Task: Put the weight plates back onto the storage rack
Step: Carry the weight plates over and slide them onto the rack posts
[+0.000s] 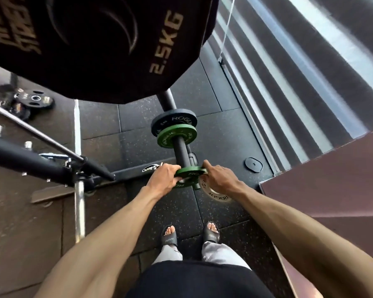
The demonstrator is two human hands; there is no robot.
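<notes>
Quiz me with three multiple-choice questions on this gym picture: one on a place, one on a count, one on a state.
1. Where does the white plate lie?
A) on the floor
B) on a chair
C) on a table

2. How many plates sit further along the black peg?
A) one
B) two
C) five

3. How is the near green plate held?
A) by both hands
B) by one hand
C) by no hand

Answers:
1. A, it lies flat on the rubber tiles by the right hand.
2. B, the far green plate and a dark plate behind it.
3. A, the left hand and right hand pinch opposite edges.
</notes>
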